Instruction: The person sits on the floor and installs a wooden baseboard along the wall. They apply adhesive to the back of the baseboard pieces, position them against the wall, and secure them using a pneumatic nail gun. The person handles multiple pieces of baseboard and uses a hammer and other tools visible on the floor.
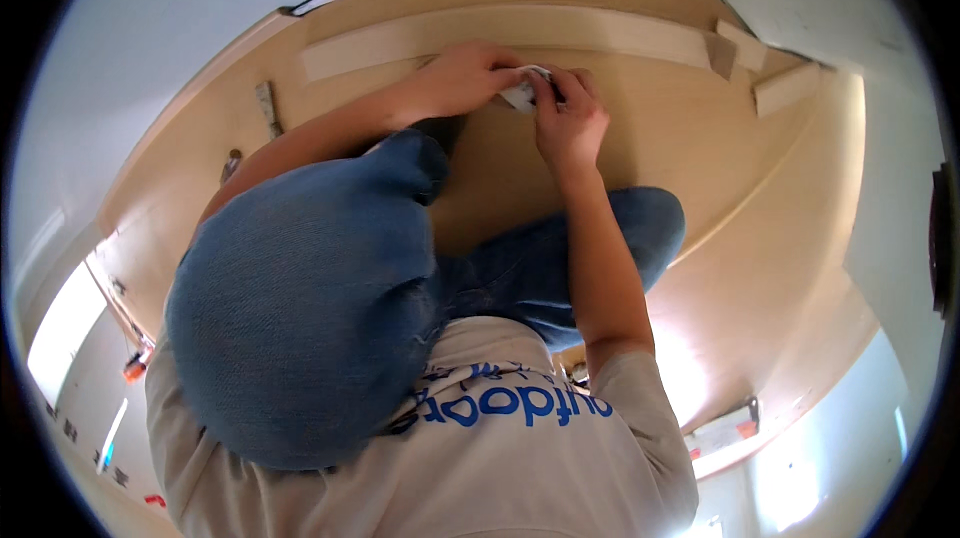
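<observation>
A small white crumpled thing (521, 96) with some dark grey on it is between my two hands; whether it is paper, cloth or a wrapper I cannot tell. My left hand (474, 78) comes from the left with its fingers bent, and its tips are closed on the thing's left side. The fingers of my right hand (573, 123) pinch its right side. Both hands are in front of a long pale wooden board (520, 30), over the wood-coloured surface (660, 138).
My bent knees in blue jeans (300, 308) fill the near left and middle. Two short wood pieces, one (742, 45) by the board's right end and another (786, 90), lie near the wall. A flat-bladed tool (268, 108) and a smaller tool (231, 165) lie beyond my left arm.
</observation>
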Motion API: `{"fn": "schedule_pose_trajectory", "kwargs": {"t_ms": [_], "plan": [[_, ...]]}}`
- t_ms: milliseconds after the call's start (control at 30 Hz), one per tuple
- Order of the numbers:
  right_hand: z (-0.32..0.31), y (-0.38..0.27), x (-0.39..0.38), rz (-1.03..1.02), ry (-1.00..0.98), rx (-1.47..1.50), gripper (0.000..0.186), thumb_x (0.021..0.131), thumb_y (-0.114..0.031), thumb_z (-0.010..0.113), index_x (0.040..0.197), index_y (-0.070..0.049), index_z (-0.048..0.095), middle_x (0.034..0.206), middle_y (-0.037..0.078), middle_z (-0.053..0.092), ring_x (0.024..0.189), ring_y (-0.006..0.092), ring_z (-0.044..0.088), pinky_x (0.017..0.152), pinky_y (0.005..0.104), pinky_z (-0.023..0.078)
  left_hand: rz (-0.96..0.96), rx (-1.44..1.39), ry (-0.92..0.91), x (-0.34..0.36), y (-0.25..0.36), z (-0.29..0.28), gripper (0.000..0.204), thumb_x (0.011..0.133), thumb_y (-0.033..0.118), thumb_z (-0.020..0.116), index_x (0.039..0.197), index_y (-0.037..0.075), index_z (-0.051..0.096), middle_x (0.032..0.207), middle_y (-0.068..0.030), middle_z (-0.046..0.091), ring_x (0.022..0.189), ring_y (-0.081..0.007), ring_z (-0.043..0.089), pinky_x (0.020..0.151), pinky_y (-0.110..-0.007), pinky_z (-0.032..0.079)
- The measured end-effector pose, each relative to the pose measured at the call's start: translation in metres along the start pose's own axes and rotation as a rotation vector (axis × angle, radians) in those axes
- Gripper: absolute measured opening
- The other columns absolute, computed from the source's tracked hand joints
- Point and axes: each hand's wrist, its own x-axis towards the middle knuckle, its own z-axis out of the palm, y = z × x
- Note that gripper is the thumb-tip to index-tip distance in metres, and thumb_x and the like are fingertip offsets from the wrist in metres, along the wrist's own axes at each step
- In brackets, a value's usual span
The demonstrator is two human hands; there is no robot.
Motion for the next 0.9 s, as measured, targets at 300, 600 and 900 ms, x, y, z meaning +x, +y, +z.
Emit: {"fn": "schedule_pose_trajectory", "kwargs": {"t_ms": [300,600,900], "plan": [[0.028,0.012,-0.03,-0.18,-0.091,-0.113,0.039,0.103,-0.015,0.054,0.141,-0.008,0.058,0.136,0.014,0.057,0.116,0.033,0.063,0.091,0.0404,0.055,0.027,-0.671,-0.018,-0.006,-0.039,0.008,0.03,0.094,0.024,0.07,0.114,0.002,0.072,0.101,-0.0067,0.074,0.098,-0.0168,0.067,0.078,-0.034,0.056],[0.023,0.006,-0.002,0.382,-0.248,0.569,0.018,0.096,-0.013,0.071,0.104,0.002,0.067,0.091,0.005,0.069,0.079,0.0138,0.065,0.073,0.0272,0.054,0.251,0.103,0.125,0.005,-0.053,0.0,0.025,0.091,0.017,0.065,0.112,0.006,0.07,0.104,-0.0191,0.074,0.099,-0.0356,0.07,0.089,-0.045,0.053],[0.034,0.003,-0.004,-0.396,0.109,-0.113,0.019,0.081,-0.005,0.076,0.1,-0.004,0.071,0.1,0.014,0.071,0.078,0.0296,0.07,0.07,0.0361,0.057,-0.106,-0.709,-0.17,0.009,-0.05,-0.016,0.03,0.097,0.024,0.07,0.118,0.002,0.068,0.113,-0.0053,0.07,0.103,-0.0165,0.067,0.088,-0.032,0.059]]}}
